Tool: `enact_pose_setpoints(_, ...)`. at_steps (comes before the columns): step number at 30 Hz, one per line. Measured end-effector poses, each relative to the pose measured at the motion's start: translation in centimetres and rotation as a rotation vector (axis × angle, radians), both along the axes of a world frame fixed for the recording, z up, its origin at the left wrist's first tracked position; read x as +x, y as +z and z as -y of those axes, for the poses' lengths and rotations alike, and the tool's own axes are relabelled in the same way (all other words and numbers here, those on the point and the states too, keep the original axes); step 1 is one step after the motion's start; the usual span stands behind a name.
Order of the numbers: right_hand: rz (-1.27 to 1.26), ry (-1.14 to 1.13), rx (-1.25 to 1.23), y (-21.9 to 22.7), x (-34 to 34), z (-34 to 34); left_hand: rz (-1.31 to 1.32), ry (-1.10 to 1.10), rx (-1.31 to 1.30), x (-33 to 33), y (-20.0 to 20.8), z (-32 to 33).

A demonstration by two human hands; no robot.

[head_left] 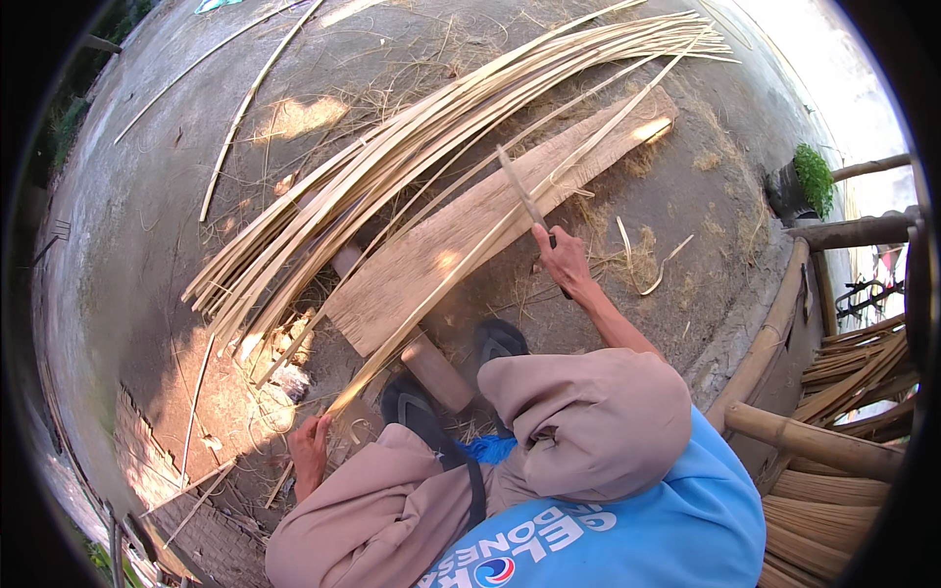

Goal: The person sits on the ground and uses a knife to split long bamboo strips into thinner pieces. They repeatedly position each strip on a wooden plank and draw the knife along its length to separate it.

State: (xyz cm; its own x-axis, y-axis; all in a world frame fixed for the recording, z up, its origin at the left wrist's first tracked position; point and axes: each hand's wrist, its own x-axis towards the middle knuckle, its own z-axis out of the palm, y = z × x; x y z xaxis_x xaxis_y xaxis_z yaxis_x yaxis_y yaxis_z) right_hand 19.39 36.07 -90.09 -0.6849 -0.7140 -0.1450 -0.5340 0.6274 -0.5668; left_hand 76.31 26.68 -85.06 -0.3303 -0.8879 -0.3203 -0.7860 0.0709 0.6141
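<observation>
Rough grey ground, strewn with curled shavings, surrounds a low plank bench. One long pale strip lies lengthwise and slightly askew across the bench, jutting past its near end and, at the other end, past its far end. The left hand has its fingers closed on the strip's near tip, just off the bench. The right hand, beside the bench's right edge, has its fingers wrapped round the dark handle of a knife, whose blade crosses the strip over the bench. From overhead I cannot tell whether the edge touches the strip or hovers above it.

If the blade bites too steeply, the strip could be notched or cut short; a slack left grip might let it twist, and a slip could carry the edge toward the knees or the feet near the bench's near end. Left of the bench lies a thick bundle of similar strips; well apart to its right stand a potted plant and a bamboo rail.
</observation>
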Motion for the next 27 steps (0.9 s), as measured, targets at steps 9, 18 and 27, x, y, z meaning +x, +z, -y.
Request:
enact_pose_setpoints(9,0.151,-0.709,-0.143,-0.2,-14.2,-3.4,-0.025,0.110,0.188,10.0,1.1,0.3)
enact_pose_setpoints(18,0.029,0.511,0.073,0.6,7.6,-2.4,-0.040,0.012,0.396,1.8,0.0,3.7)
enact_pose_setpoints(27,-0.085,0.396,0.117,0.1,2.1,-1.5,-0.020,-0.018,0.349,2.3,-1.1,4.1)
